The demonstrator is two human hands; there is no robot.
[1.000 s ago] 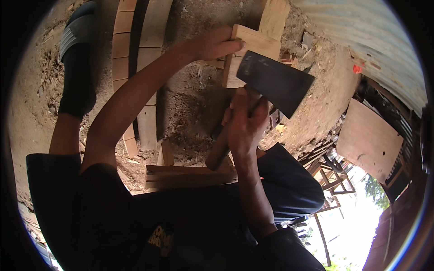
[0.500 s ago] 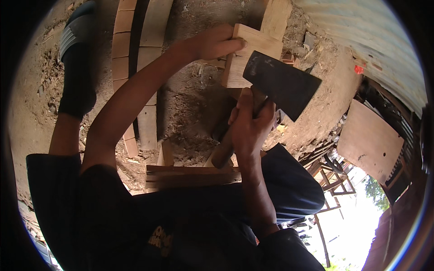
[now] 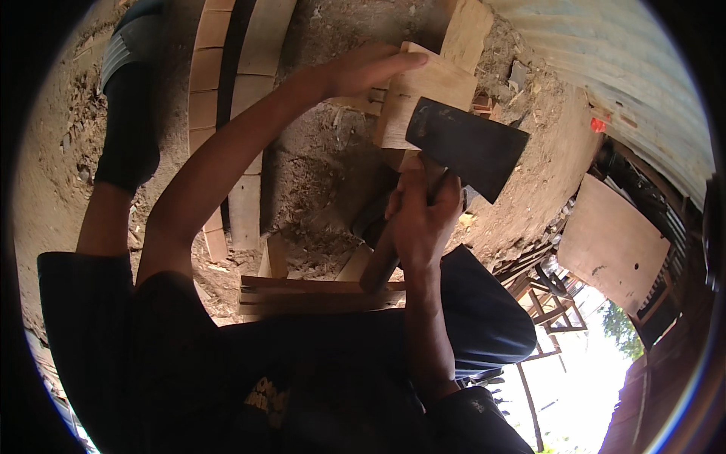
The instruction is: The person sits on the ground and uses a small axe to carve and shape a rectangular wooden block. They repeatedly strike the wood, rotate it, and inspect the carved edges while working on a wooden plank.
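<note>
A pale wooden block (image 3: 435, 79) is held up by my left hand (image 3: 370, 69) at its upper left corner. One digit stretches along the block's top edge, while the other fingers are mostly hidden behind it. My right hand (image 3: 423, 219) is wrapped round the wooden handle of a hatchet (image 3: 473, 147). Its wide dark blade overlaps the block's lower right part in view; whether the two touch, I cannot tell. The handle's thick butt points down and to the left, below my right hand.
Two long rows of wooden pieces (image 3: 208, 72) lie on the dirt floor (image 3: 318, 204) at the left. Stacked boards (image 3: 318, 295) lie just before my lap. A corrugated metal sheet (image 3: 582, 60) rises at the far right, with a brown panel (image 3: 616, 242) nearer.
The block has shifted slightly right, and my left hand's visible digit reaches farther along its top edge. The hatchet blade has tilted a little and sits slightly lower at its upper edge.
</note>
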